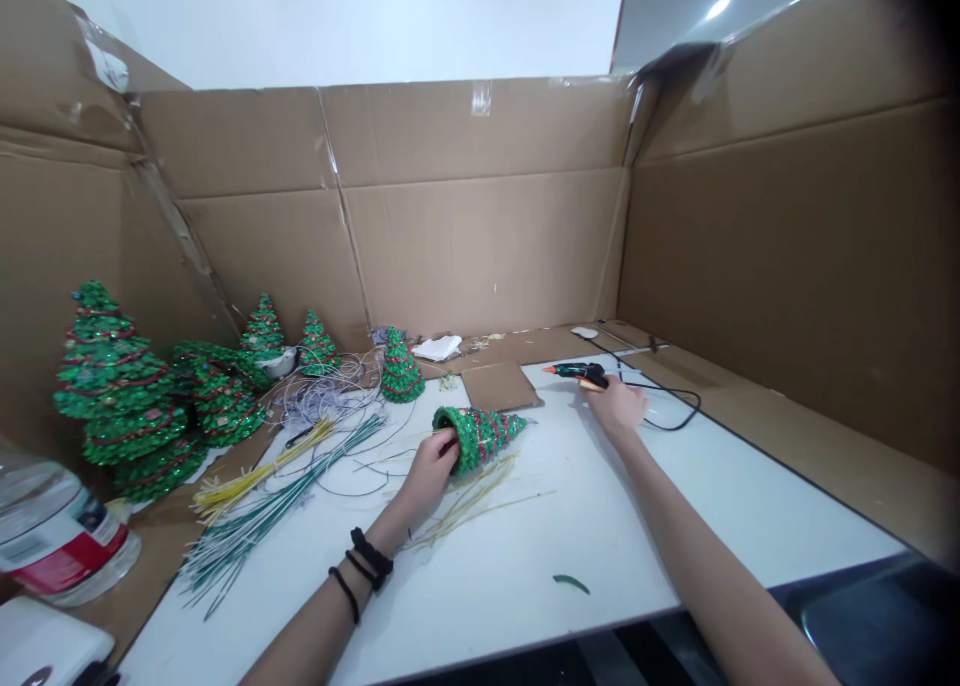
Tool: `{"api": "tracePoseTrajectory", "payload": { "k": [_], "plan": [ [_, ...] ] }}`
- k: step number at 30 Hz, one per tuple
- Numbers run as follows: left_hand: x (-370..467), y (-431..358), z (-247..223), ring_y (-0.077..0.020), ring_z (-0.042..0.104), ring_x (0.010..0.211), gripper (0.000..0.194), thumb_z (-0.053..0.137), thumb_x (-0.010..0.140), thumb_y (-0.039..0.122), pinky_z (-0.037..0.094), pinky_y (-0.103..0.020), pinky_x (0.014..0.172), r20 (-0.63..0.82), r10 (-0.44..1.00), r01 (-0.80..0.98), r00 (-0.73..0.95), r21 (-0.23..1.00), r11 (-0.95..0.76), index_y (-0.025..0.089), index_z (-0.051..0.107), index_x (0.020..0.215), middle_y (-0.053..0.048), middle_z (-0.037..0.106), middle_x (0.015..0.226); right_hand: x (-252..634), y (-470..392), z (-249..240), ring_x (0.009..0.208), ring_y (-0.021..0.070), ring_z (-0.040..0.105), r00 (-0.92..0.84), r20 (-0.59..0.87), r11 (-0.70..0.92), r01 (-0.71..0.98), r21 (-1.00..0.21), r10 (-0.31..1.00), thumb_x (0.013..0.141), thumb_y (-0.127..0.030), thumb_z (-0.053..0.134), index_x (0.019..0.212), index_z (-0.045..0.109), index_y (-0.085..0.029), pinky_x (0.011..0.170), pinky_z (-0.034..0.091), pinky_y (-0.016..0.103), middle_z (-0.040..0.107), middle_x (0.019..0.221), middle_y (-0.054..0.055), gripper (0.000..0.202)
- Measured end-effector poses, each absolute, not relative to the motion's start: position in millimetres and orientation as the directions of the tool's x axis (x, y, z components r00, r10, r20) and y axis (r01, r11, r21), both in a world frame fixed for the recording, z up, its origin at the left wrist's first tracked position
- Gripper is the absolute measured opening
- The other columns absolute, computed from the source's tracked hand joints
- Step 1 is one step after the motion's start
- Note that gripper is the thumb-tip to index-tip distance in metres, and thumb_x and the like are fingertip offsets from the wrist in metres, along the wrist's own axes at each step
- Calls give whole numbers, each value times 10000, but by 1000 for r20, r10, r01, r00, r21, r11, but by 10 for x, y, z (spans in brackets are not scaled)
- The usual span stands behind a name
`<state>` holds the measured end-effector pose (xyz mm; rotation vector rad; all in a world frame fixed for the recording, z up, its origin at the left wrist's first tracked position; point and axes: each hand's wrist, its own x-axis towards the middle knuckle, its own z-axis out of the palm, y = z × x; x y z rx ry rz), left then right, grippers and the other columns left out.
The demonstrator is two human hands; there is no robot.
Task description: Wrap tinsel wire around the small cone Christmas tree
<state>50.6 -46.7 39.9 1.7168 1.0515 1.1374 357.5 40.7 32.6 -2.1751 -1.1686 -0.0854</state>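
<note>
My left hand [433, 468] grips a small glittery green Christmas tree [487, 436] by its open base, with some fingers hidden inside the hollow. The tree lies tilted on its side, its tip toward the right, and red garland winds around it. In my right hand [619, 406] is a black glue gun [581, 370] with an orange nozzle pointing left; my fingers wrap its handle. A black cord loops away on the right. Yellow strands [465, 506] lie on the white board just below the tree.
Bundles of yellow [262, 476] and green wire strands [292, 506] lie left, near tangled pale wire [330, 396]. Several finished trees [112, 376] stand along the left and back. A large plastic bottle [64, 536] is at the left edge. Cardboard walls [480, 236] enclose the board [525, 566].
</note>
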Motion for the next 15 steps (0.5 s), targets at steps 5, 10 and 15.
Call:
{"api": "tracePoseTrajectory", "payload": {
  "k": [5,10,15],
  "plan": [
    [525,-486,436,-147,480,685,226,481,757,280,386,-237,644,258,934,152,246,942,-300,110,628,739,-23,585,693,3573,462,184,947,331,476,544,315,-388,809,-441,777,698,-374,536,951,645,-127,770,337,402,624,957,165,370],
    [520,-483,430,-139,471,667,228,485,761,285,379,-233,628,259,936,172,239,937,-303,110,627,724,-20,580,687,3589,500,102,925,353,486,488,360,-333,847,-413,795,705,-415,529,924,655,-95,767,356,446,605,965,205,408],
    [503,-476,417,-145,491,688,242,487,764,293,391,-242,657,247,934,167,258,941,-295,108,640,793,-29,601,721,3501,480,155,992,385,449,449,469,-235,864,-446,760,757,-431,500,979,607,-69,795,346,503,572,986,243,438]
  ]
}}
